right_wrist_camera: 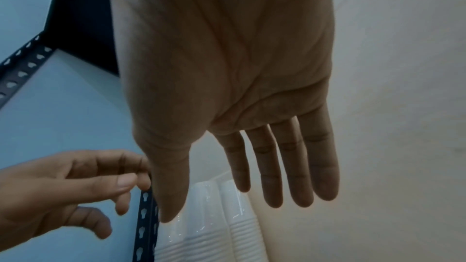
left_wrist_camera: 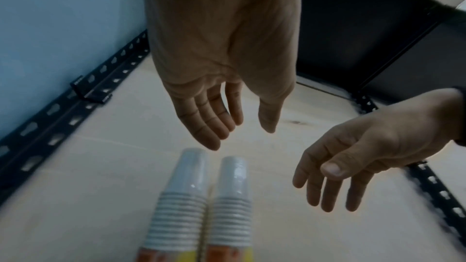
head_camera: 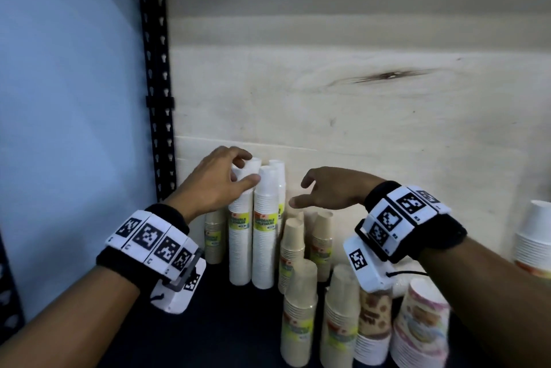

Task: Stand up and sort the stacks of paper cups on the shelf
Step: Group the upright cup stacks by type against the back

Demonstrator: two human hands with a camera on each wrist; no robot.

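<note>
Three tall white cup stacks in plastic sleeves stand upright at the shelf's back left: a left stack (head_camera: 240, 242) (left_wrist_camera: 181, 196), a right stack (head_camera: 264, 242) (left_wrist_camera: 232, 196) and a third (head_camera: 280, 188) behind them. My left hand (head_camera: 249, 169) (left_wrist_camera: 242, 136) hovers over the top of the left stack; its fingers are relaxed and grip nothing. To the right of the white stacks (right_wrist_camera: 214, 226), my right hand (head_camera: 299, 192) (right_wrist_camera: 221, 206) floats with straight fingers, empty. Each hand also shows in the other wrist view: the right hand (left_wrist_camera: 353, 166) and the left hand (right_wrist_camera: 75, 186).
Several beige cup stacks (head_camera: 299, 308) stand in front and to the right, one (head_camera: 213, 236) behind the white ones. A brown-print stack (head_camera: 374, 326) and a pastel stack (head_camera: 420, 326) sit front right, white cups (head_camera: 533, 236) far right. The black upright (head_camera: 155, 69) bounds the dark shelf (head_camera: 208, 323) on the left.
</note>
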